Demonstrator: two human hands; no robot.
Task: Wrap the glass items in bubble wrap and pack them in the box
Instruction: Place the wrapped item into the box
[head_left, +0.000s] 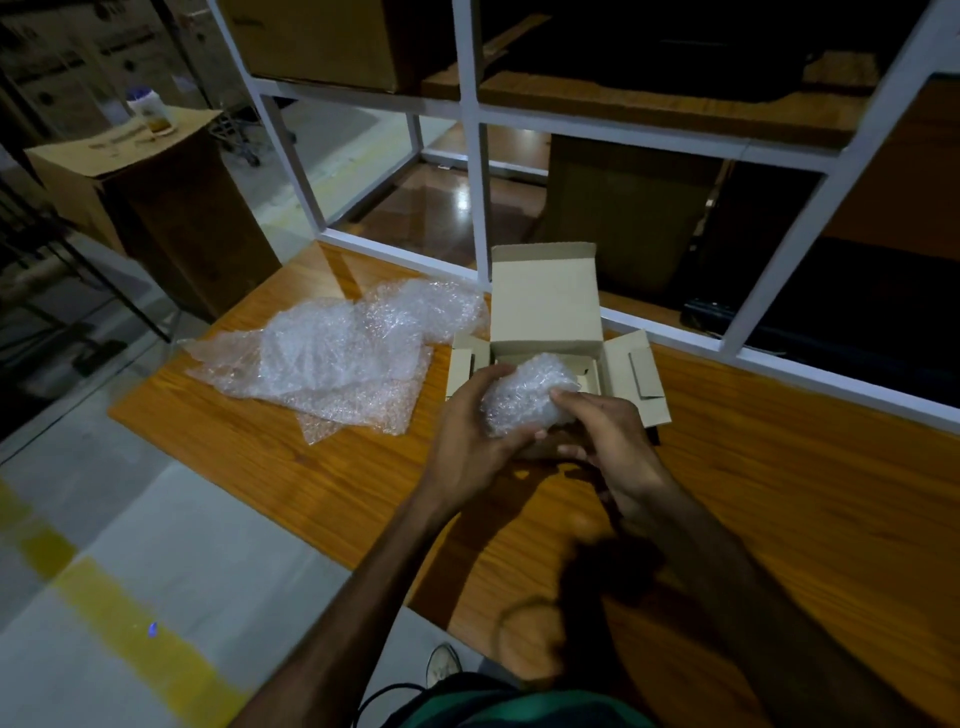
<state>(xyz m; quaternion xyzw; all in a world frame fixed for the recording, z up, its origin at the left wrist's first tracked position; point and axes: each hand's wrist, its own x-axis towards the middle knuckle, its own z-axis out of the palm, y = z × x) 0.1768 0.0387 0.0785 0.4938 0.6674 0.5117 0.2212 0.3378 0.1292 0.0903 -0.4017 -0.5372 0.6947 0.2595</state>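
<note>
Wooden table: hands around wrapped bundle.

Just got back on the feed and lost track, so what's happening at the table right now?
A person holds a bubble-wrapped bundle in both hands, the left hand cupping it from the side and the right hand gripping its near end, just over the open cardboard box. The bundle is not in the box yet. Loose sheets of bubble wrap lie on the wooden table to the left of the box.
</note>
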